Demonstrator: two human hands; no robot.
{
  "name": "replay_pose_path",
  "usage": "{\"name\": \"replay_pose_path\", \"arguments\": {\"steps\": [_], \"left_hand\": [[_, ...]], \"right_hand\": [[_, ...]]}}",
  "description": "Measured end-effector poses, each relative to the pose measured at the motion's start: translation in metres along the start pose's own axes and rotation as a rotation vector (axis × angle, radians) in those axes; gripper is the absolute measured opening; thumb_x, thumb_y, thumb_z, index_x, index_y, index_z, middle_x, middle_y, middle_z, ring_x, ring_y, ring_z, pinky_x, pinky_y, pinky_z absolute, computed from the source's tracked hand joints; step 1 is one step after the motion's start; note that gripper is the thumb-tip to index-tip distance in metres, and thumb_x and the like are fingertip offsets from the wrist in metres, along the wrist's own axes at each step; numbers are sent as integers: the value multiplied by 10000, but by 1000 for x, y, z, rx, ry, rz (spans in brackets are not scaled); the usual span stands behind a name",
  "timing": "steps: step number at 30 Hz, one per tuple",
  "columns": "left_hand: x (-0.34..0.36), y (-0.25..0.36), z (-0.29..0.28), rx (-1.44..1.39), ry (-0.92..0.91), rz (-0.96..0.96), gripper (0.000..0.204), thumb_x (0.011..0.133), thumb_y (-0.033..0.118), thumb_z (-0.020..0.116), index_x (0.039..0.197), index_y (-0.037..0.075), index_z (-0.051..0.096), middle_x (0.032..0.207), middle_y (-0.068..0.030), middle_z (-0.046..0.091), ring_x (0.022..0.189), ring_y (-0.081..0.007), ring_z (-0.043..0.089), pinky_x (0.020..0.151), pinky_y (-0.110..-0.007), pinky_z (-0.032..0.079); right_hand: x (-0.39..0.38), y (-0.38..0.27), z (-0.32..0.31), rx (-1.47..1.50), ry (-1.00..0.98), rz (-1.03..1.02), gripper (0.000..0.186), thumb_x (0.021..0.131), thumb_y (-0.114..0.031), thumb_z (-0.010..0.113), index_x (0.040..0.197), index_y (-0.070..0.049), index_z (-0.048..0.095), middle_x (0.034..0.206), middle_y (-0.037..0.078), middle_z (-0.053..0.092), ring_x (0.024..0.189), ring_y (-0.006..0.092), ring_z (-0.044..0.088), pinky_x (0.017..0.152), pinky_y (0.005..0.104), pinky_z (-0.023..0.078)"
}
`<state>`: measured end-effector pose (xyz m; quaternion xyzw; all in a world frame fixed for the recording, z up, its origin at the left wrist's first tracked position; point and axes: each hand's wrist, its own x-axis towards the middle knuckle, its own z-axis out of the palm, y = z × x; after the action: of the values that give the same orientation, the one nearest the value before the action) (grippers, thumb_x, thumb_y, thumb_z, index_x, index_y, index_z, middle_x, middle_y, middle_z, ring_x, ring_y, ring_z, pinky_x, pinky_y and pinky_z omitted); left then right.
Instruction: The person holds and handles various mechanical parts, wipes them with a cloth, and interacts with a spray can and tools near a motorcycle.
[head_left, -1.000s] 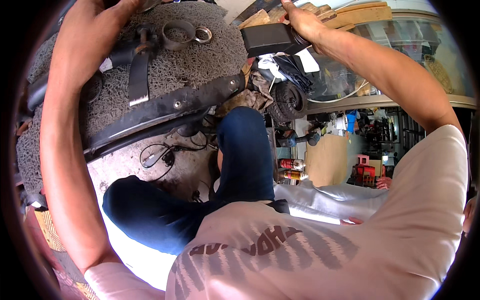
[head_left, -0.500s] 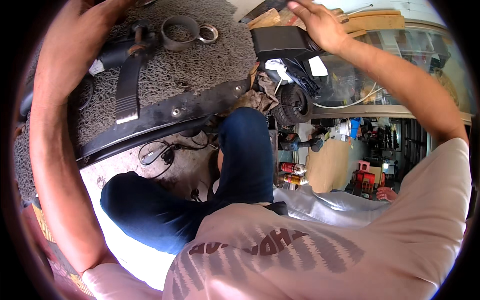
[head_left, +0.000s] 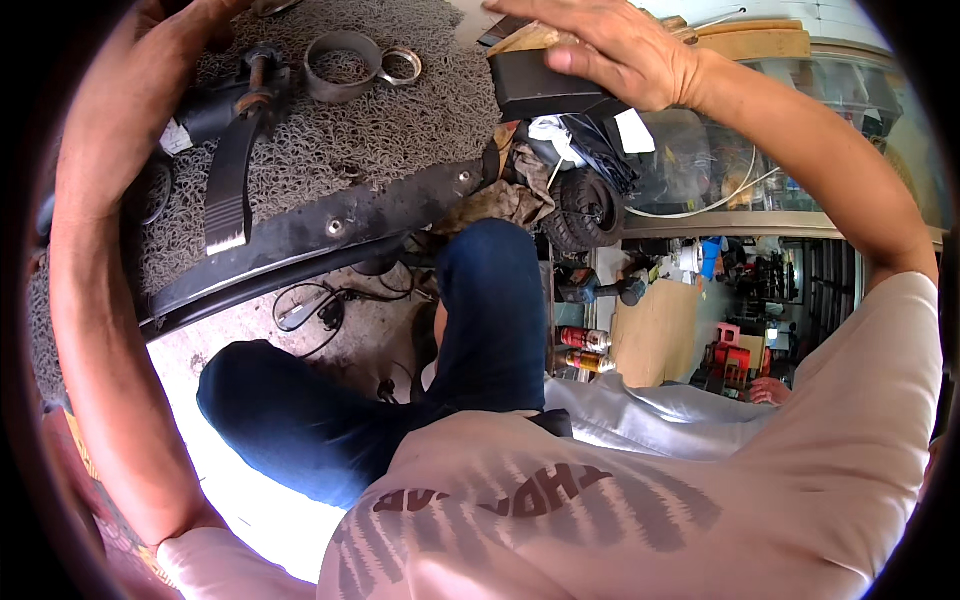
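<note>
My left hand (head_left: pixel 150 60) reaches to the upper left over a grey looped mat (head_left: pixel 420 120). Its fingers run out of the picture at the top, so their grip is hidden. Close by it lie a dark cylindrical part with a rusty bolt (head_left: pixel 252 100) and a black curved lever (head_left: pixel 232 185) with a worn, ridged end. A grey metal ring clamp (head_left: pixel 340 68) with a smaller ring attached rests on the mat to the right. My right hand (head_left: pixel 630 60) is over a black rectangular box (head_left: pixel 550 85), fingers stretched leftward and thumb apart, holding nothing visible.
A black metal edge (head_left: pixel 350 225) with bolts borders the mat. Right of my knee are a dirty rag (head_left: pixel 515 195), a small black wheel (head_left: pixel 585 210), a cordless drill (head_left: pixel 600 287) and spray cans (head_left: pixel 585 340). A glass case (head_left: pixel 720 150) stands at right. Cables (head_left: pixel 320 305) lie below.
My right hand has moved left, its fingers now stretching across above the black box. The mat and the parts on it appear slightly farther left in the picture.
</note>
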<state>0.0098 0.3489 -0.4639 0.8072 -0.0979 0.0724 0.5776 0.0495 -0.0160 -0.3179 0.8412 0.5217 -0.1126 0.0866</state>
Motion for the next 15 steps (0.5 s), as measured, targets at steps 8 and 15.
{"name": "replay_pose_path", "arguments": {"steps": [8,15], "left_hand": [[10,-6,-13,23,-48,169,297,1018,348,685,984,53,681,804,56,524,815,-52,473,787,-220,387],[5,-3,-19,125,-47,118,325,1028,382,661,973,62,681,791,66,505,800,-42,450,731,-226,341]], "right_hand": [[5,3,25,543,302,1392,717,1070,-563,405,1459,24,539,1433,257,574,1321,447,517,1125,484,386],[14,-7,-13,-121,44,-106,547,1025,-418,574,1364,11,589,1213,238,627,1162,402,571,996,484,454]]}}
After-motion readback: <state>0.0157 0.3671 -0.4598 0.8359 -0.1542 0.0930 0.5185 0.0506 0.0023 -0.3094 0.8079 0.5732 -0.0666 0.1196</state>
